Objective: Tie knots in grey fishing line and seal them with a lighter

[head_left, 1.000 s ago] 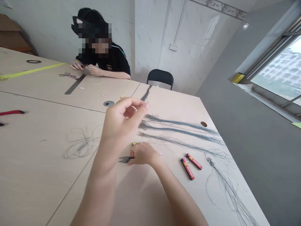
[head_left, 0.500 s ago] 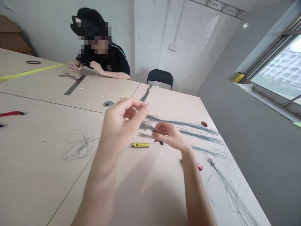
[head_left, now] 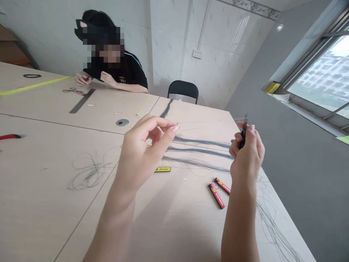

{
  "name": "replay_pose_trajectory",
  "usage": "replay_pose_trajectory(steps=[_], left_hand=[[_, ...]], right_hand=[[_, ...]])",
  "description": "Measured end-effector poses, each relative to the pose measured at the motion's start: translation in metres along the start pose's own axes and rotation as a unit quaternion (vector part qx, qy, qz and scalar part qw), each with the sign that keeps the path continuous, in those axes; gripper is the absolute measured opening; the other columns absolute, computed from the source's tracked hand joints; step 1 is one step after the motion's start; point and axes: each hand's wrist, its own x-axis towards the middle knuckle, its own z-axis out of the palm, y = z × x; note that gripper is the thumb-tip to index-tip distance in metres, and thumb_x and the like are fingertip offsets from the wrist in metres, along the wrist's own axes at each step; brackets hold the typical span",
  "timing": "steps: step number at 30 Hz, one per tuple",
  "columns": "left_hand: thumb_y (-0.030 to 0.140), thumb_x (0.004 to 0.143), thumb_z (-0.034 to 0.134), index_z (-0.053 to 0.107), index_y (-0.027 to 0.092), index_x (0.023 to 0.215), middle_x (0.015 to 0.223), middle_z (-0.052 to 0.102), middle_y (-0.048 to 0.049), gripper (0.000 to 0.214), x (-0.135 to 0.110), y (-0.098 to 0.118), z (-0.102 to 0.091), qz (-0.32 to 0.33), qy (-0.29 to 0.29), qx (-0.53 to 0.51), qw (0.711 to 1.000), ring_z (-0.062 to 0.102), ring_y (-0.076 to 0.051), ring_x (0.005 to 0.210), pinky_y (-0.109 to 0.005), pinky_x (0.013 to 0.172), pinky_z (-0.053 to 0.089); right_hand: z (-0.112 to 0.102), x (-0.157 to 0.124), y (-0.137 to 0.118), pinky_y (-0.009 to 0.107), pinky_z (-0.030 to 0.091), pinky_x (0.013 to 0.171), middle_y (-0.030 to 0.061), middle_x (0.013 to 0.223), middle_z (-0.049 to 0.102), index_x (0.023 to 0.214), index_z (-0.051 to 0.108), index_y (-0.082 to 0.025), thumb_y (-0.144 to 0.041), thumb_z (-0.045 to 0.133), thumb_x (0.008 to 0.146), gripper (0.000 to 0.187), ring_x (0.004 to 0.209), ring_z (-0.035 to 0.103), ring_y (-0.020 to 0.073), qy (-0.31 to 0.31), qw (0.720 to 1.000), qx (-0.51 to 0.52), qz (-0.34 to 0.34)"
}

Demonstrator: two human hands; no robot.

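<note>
Holding black thread snips (head_left: 242, 135) upright in the right hand (head_left: 247, 154), fingers closed round them.
Left hand (head_left: 143, 149) pinched a fine grey strand (head_left: 178, 124) between narrowly set fingertips (head_left: 174, 128).

The left hand (head_left: 144, 151) was raised with the palm turned inward, its thumb and index fingers (head_left: 163, 125) pinched together at the tips. The right hand (head_left: 247, 156) was raised higher, its fingers (head_left: 252, 136) curled closed. The left forearm (head_left: 114, 222) and right forearm (head_left: 240, 225) extended upward from below.
</note>
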Motion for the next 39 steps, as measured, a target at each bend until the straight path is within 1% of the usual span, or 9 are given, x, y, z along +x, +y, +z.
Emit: replay_pose_trajectory(steps=[3, 7, 15, 24, 26, 30, 33, 35, 39], left_hand=[[0.023, 0.084, 0.069, 0.07, 0.024, 0.077, 0.078, 0.064, 0.0018, 0.007, 0.0, -0.001, 0.0, 0.006, -0.001, -0.008, 1.0, 0.054, -0.012, 0.069, -0.025, 0.062, 0.046], [0.024, 0.084, 0.071, 0.072, 0.026, 0.076, 0.078, 0.066, 0.0028, 0.008, 0.001, 0.0, 0.0, -0.017, 0.012, -0.022, 1.0, 0.055, -0.012, 0.07, -0.026, 0.063, 0.046], [0.02, 0.075, 0.077, 0.072, 0.024, 0.069, 0.068, 0.066, 0.0033, 0.008, 0.008, 0.005, -0.003, -0.103, 0.128, -0.056, 0.985, 0.058, -0.014, 0.072, -0.027, 0.058, 0.044], [0.024, 0.078, 0.076, 0.072, 0.023, 0.077, 0.078, 0.07, 0.0036, 0.004, 0.012, -0.003, -0.009, -0.091, 0.137, -0.054, 0.985, 0.055, -0.013, 0.07, -0.029, 0.063, 0.044], [0.024, 0.079, 0.075, 0.072, 0.024, 0.076, 0.078, 0.07, 0.0035, 0.005, 0.01, -0.005, -0.005, -0.081, 0.121, -0.051, 0.988, 0.056, -0.013, 0.07, -0.028, 0.062, 0.044], [0.025, 0.084, 0.07, 0.071, 0.025, 0.078, 0.083, 0.069, 0.0024, 0.006, 0.005, -0.007, 0.005, -0.025, 0.045, -0.018, 0.999, 0.055, -0.012, 0.068, -0.027, 0.062, 0.046], [0.022, 0.086, 0.066, 0.069, 0.023, 0.077, 0.082, 0.067, 0.0019, 0.009, 0.002, -0.007, 0.011, 0.012, 0.014, 0.027, 0.999, 0.054, -0.011, 0.067, -0.025, 0.061, 0.045], [0.02, 0.087, 0.065, 0.067, 0.023, 0.077, 0.08, 0.065, 0.0023, 0.01, 0.001, -0.007, 0.014, 0.038, -0.001, 0.046, 0.998, 0.052, -0.011, 0.066, -0.025, 0.061, 0.044], [0.015, 0.087, 0.064, 0.066, 0.022, 0.079, 0.078, 0.063, 0.0042, 0.011, 0.001, -0.008, 0.016, 0.08, -0.017, 0.066, 0.994, 0.051, -0.009, 0.061, -0.024, 0.06, 0.043]], right_hand=[[0.001, -0.001, -0.003, 0.02, 0.018, 0.04, -0.0052, 0.067, 0.033, 0.094, 0.062, -0.021, -0.052, 0.055, 0.091, 0.032, 0.048, 0.021, 0.0073, 0.03, 0.999, 0.012, -0.019], [-0.003, 0.001, -0.005, 0.02, 0.017, 0.04, -0.0055, 0.065, 0.034, 0.093, 0.065, -0.019, -0.052, 0.056, 0.09, 0.034, 0.046, 0.02, 0.006, 0.003, 1.0, -0.003, -0.009], [-0.02, 0.016, 0.0, 0.02, 0.014, 0.039, -0.0065, 0.062, 0.036, 0.092, 0.066, -0.017, -0.052, 0.06, 0.088, 0.035, 0.044, 0.019, 0.0049, 0.022, 1.0, 0.009, 0.001], [-0.049, 0.037, -0.004, 0.021, 0.014, 0.035, -0.0067, 0.058, 0.033, 0.083, 0.062, -0.017, -0.036, 0.042, 0.1, 0.033, 0.04, 0.019, 0.006, 0.15, 0.984, 0.086, 0.046], [-0.046, 0.034, -0.008, 0.021, 0.015, 0.035, -0.0073, 0.058, 0.032, 0.082, 0.061, -0.017, -0.039, 0.045, 0.098, 0.031, 0.04, 0.017, 0.0057, 0.106, 0.987, 0.102, 0.061], [-0.019, 0.007, -0.02, 0.019, 0.014, 0.033, -0.008, 0.06, 0.033, 0.082, 0.056, -0.019, -0.038, 0.056, 0.091, 0.021, 0.04, 0.015, 0.0043, -0.105, 0.972, 0.143, 0.151], [0.008, -0.025, -0.028, 0.018, 0.011, 0.031, -0.0086, 0.06, 0.032, 0.088, 0.056, -0.02, -0.041, 0.05, 0.094, 0.023, 0.038, 0.01, 0.0038, -0.284, 0.91, 0.18, 0.241], [0.022, -0.043, -0.031, 0.017, 0.013, 0.032, -0.0085, 0.061, 0.032, 0.089, 0.054, -0.02, -0.044, 0.045, 0.097, 0.027, 0.037, 0.011, 0.0035, -0.362, 0.862, 0.199, 0.294], [0.037, -0.063, -0.032, 0.014, 0.019, 0.033, -0.0082, 0.06, 0.036, 0.083, 0.048, -0.02, -0.038, 0.034, 0.103, 0.03, 0.038, 0.017, 0.0027, -0.386, 0.811, 0.257, 0.356]])
